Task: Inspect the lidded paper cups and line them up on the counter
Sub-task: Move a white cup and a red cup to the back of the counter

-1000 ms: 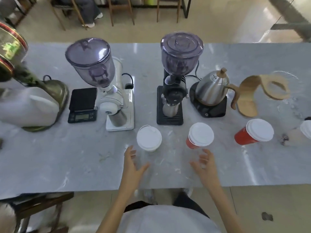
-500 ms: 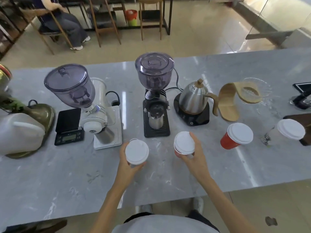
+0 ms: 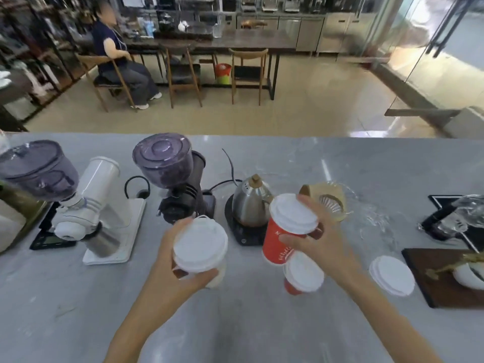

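Nearest the camera, both bare forearms reach over the grey marble counter [image 3: 78, 310]. The left hand [image 3: 167, 268] is wrapped around a pale cup with a white lid [image 3: 200, 247], lifted clear of the counter and tilted toward the viewer. The right hand [image 3: 318, 247] grips a red cup with a white lid [image 3: 285, 231] — thumb on its near side, fingers over the far rim — raised in front of the steel kettle [image 3: 250, 203].

Taking that kettle as the landmark: just nearer than it and slightly right, a second red lidded cup [image 3: 303, 276] stands on the counter beneath the right wrist. Further right of the kettle, another white-lidded cup [image 3: 392, 275] stands beside a dark wooden board [image 3: 445, 292]; its body colour is hard to tell, as the blurred lid hides it. Directly right of the kettle and behind the raised red cup is a wooden dripper stand [image 3: 332, 203]. Left of the kettle stands a black grinder [image 3: 178, 189] with a purple hopper, and further left a white grinder [image 3: 102, 213] — a small black scale [image 3: 51, 239] beside it.

Far beyond the counter a seated person [image 3: 117, 64] occupies a wooden chair.
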A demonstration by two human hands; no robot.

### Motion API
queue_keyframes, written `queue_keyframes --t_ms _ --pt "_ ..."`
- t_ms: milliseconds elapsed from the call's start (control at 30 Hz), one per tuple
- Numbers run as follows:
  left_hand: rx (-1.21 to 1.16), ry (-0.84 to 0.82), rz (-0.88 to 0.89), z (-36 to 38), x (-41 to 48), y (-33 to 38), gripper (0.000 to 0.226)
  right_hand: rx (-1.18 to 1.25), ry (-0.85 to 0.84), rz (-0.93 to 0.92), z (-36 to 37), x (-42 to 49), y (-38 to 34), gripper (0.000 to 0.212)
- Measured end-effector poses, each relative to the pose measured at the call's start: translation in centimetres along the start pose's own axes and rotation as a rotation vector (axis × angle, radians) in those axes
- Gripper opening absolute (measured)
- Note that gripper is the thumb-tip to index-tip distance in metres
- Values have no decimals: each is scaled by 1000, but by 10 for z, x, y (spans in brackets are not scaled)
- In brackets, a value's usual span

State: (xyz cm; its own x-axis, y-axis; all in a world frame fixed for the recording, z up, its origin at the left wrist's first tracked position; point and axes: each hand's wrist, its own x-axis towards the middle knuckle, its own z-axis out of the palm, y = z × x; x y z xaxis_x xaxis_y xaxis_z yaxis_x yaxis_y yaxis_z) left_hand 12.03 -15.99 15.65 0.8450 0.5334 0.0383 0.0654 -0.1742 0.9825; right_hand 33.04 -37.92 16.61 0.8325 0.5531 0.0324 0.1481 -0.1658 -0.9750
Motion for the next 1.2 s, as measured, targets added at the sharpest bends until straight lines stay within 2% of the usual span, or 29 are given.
queue_keyframes --t_ms 200,367,433,567,700,833,1033,1200 --pt "-24 -17 129 54 107 100 107 -81 -5 -91 -99 74 -76 77" --pt "-32 -170 199 84 211 164 68 -37 55 -153 -136 155 -103 86" --pt "-21 -177 154 97 252 171 67 -19 92 -173 -142 189 -97 90" --pt "-79 -118 24 124 322 138 69 -47 93 -140 -147 261 -61 99" --pt "-107 -99 -53 145 378 78 66 -54 105 -69 -142 322 -3 79" --pt "-60 -71 -189 163 420 17 86 -71 108 -5 -128 363 65 87" --pt "-21 -81 -204 179 481 -58 85 -154 90 126 -104 412 152 89" --pt "21 -72 -253 178 514 -101 89 -195 20 161 -89 438 191 95"
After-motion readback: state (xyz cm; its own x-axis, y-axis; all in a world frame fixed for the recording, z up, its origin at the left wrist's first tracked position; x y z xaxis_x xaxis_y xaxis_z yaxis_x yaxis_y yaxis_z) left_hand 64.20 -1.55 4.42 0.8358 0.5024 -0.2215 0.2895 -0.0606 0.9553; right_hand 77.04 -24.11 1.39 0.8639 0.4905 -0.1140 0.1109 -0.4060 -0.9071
